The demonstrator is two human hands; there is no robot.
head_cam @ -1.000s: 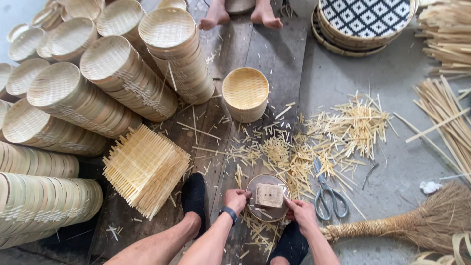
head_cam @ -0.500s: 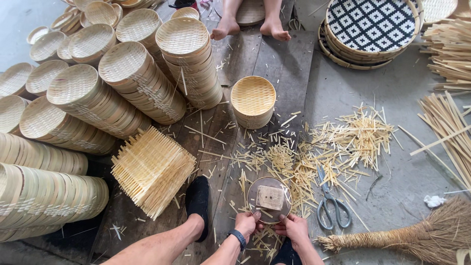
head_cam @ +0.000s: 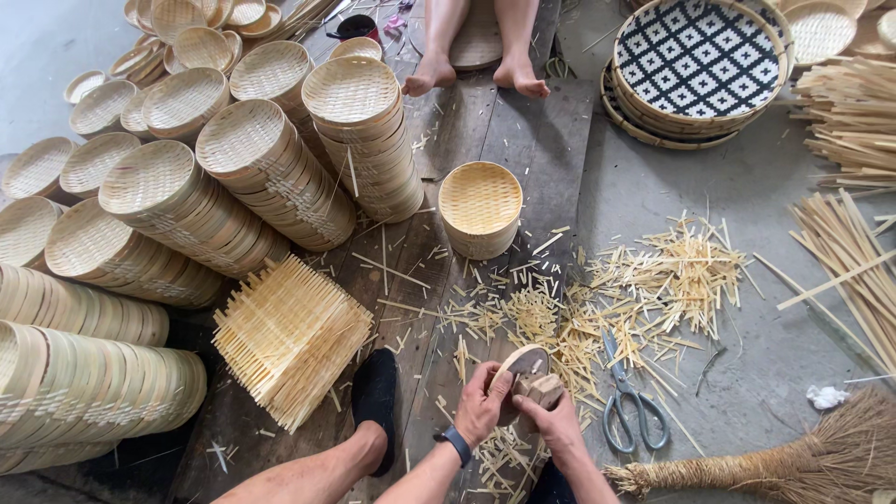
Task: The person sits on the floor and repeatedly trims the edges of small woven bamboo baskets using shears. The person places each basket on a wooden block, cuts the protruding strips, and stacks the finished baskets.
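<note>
Both hands — left hand [head_cam: 482,403], right hand [head_cam: 558,422] — clasping round bamboo lid [head_cam: 523,366], edge-on, rim upward.

A small round bamboo basket [head_cam: 524,366], pale tan with a darker rim, is tilted on its edge, held up just left of the grey-handled scissors [head_cam: 627,399]. A small wooden block [head_cam: 541,386] presses against its lower right side.
</note>
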